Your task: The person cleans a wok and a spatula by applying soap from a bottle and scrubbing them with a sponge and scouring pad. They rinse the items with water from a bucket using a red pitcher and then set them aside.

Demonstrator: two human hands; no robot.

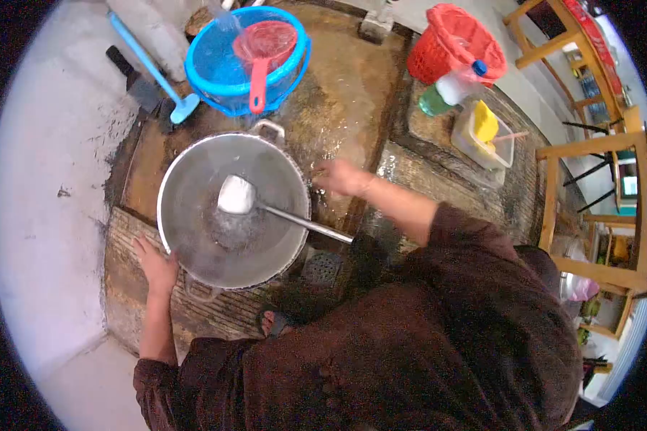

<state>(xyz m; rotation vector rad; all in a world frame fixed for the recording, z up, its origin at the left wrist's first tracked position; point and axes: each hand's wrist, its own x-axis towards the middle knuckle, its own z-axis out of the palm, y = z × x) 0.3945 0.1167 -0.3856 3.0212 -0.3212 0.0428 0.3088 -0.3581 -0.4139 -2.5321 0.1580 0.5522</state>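
Note:
A large round metal pot (pixel 187 172) stands on the wet floor, its inside greyish, with loop handles at top and bottom. A metal wok spatula (pixel 302 221) lies in it, its bright blade near the middle and its handle sticking out over the right rim. At the pot's lower left rim is my left hand (pixel 158 266), fingers apart, the thumb by the edge. My right hand (pixel 343 178) hangs just right of the pot, slightly blurred, its fingers stretched out and nothing visible in them.
Water falls into a blue basin (pixel 208 90) holding a red strainer (pixel 259 72). A blue-handled tool (pixel 147 61) leans by the wall. A red basket (pixel 428 50), a bottle (pixel 449 90) and a plastic tub (pixel 492 154) stand right. A floor drain (pixel 323 268) lies below the pot.

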